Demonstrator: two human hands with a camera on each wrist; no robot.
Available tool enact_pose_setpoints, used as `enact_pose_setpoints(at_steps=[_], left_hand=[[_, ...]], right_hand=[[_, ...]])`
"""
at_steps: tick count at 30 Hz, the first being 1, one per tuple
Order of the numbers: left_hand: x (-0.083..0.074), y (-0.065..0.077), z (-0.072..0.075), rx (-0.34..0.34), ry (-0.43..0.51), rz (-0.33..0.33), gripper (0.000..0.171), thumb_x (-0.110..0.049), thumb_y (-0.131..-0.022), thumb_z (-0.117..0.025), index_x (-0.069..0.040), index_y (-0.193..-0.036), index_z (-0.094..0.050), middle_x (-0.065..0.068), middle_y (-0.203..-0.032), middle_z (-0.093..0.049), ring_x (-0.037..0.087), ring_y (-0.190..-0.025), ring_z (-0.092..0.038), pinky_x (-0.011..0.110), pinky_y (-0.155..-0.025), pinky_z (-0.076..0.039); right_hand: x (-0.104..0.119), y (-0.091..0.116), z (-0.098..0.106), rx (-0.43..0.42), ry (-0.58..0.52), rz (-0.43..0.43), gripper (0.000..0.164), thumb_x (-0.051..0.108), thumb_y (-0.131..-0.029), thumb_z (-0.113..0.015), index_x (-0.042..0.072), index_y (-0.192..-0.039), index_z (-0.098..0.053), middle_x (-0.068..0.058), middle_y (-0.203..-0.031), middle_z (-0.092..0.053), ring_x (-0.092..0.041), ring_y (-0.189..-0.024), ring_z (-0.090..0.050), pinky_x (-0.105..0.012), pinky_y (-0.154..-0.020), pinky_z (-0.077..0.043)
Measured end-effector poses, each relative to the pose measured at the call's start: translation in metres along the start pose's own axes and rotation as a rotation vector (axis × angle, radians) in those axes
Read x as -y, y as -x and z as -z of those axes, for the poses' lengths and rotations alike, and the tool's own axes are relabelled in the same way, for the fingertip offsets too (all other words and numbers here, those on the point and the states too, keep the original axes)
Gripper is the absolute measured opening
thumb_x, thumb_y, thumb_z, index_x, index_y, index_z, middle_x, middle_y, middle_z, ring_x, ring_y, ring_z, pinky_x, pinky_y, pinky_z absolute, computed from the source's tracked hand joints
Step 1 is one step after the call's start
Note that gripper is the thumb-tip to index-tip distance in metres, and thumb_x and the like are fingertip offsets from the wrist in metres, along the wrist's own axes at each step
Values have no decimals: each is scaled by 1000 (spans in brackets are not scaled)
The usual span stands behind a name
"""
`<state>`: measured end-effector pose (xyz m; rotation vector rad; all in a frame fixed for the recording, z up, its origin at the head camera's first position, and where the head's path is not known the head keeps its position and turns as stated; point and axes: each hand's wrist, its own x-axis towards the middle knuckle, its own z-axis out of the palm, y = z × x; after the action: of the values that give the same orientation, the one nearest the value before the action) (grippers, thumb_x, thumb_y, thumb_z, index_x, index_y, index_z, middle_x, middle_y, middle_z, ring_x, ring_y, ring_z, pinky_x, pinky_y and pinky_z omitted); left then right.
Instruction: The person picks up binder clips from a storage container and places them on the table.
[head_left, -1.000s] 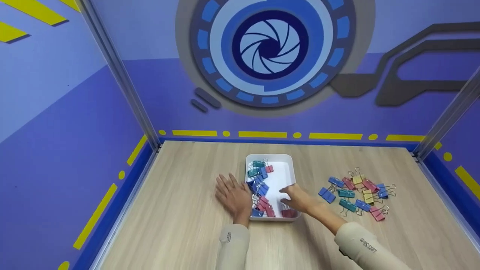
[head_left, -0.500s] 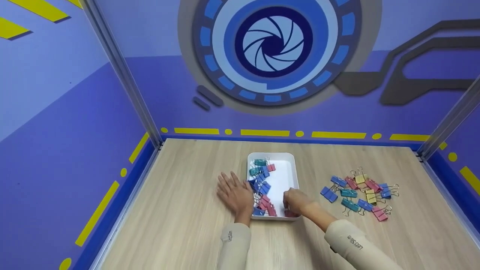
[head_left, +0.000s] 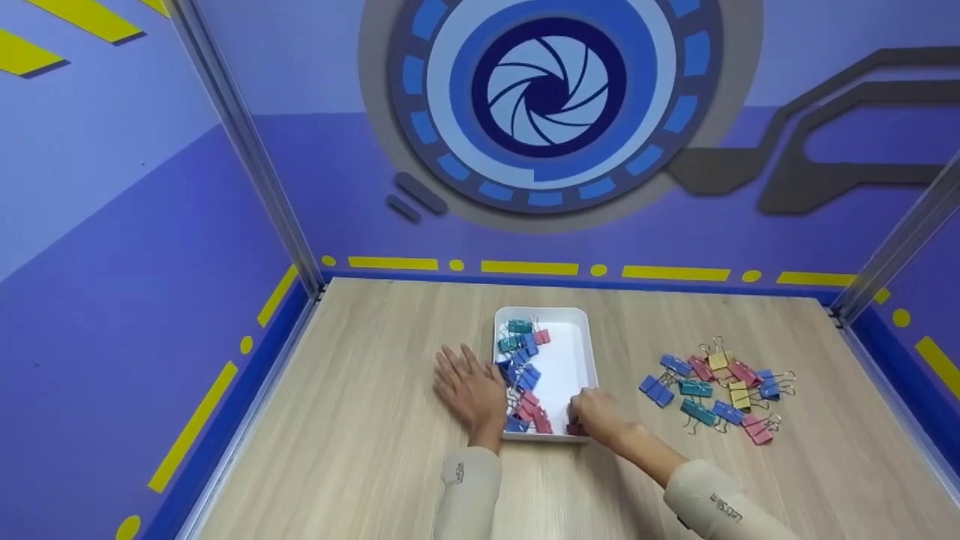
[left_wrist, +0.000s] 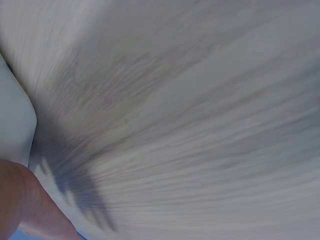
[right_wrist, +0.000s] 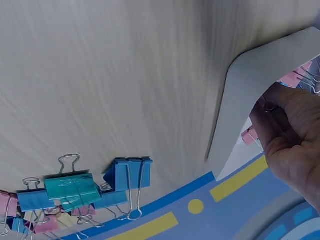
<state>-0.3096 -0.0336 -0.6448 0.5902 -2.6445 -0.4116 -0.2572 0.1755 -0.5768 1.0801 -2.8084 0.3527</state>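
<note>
A white tray (head_left: 562, 360) holds several binder clips in blue, green and pink along its left side. My left hand (head_left: 469, 394) lies with fingers spread against the tray's left wall; the left wrist view shows only part of this hand (left_wrist: 35, 205) beside the tray wall. Inside the tray's near right corner, my right hand (head_left: 600, 416) has curled fingers round a red binder clip (head_left: 573, 429), mostly hidden under the hand. The right wrist view shows the right hand (right_wrist: 295, 135) reaching over the tray wall (right_wrist: 245, 95), with a bit of wire handle between its fingers.
On the wooden table (head_left: 375, 450), right of the tray, lies a loose pile of binder clips, among them a green one (head_left: 697, 412), a yellow one (head_left: 739, 395) and a pink one (head_left: 757, 429). Blue printed panels (head_left: 315, 187) stand around the table.
My right hand has lowered onto the red binder clip in the near right corner, and its fingers have curled. The left hand has stayed against the tray.
</note>
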Motion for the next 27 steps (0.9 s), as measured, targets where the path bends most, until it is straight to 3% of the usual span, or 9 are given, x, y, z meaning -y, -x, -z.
enact_pose_setpoints(at_steps=[5,8,13,17,20,22,25,27], left_hand=[[1,-1,1,3,-13,0,61,-44,-103,-51,-13,-155,-44,18,-166,-33,37,-156,-27,57,-125,-27],[0,-1,2,19,-11,3,62,-44,-103,-50,-13,-157,-41,17,-167,-30,37,-157,-24,57,-126,-25],[0,0,2,27,-10,-1,62,-44,-104,-49,-14,-157,-41,17,-168,-29,37,-157,-25,57,-126,-24],[0,1,0,8,-4,-7,62,-44,-103,-50,-14,-156,-42,17,-167,-30,37,-156,-26,57,-126,-25],[0,2,-2,-3,3,-11,62,-44,-103,-51,-14,-156,-42,17,-167,-31,37,-157,-25,57,-126,-25],[0,2,-1,-1,-2,-10,62,-44,-103,-51,-13,-156,-42,17,-167,-30,37,-157,-25,56,-126,-25],[0,2,1,13,-7,-5,63,-43,-103,-51,-13,-157,-41,17,-168,-29,36,-157,-23,56,-127,-24],[0,1,3,24,-10,0,63,-43,-103,-51,-13,-158,-40,17,-168,-27,36,-158,-23,56,-127,-24]], right_hand=[[-3,1,-2,0,16,42,15,-7,-89,-67,0,-85,-80,-12,-80,-77,-24,-72,-74,-34,-63,-61],[-5,3,-3,-9,23,81,16,-10,-87,-68,0,-85,-81,-11,-82,-79,-24,-73,-76,-33,-62,-62],[-7,4,-5,-34,-14,128,19,-10,-89,-68,1,-79,-80,-7,-75,-77,-11,-63,-67,-27,-55,-57],[-9,4,-2,5,-82,82,19,-8,-92,-66,-1,-82,-81,-9,-75,-77,-6,-62,-59,-25,-52,-53],[-10,2,5,59,-201,-4,18,-7,-94,-63,-5,-90,-80,-15,-84,-78,-13,-68,-67,-28,-57,-59],[-11,-2,14,71,-306,-40,16,-11,-92,-64,-7,-93,-80,-22,-93,-78,-25,-79,-76,-31,-64,-63],[-17,-9,30,43,-414,-52,14,-14,-88,-67,-8,-91,-79,-26,-95,-77,-37,-88,-78,-32,-67,-64],[-23,-13,44,6,-412,-47,15,-16,-83,-71,-5,-87,-79,-26,-95,-77,-40,-93,-77,-29,-68,-64]])
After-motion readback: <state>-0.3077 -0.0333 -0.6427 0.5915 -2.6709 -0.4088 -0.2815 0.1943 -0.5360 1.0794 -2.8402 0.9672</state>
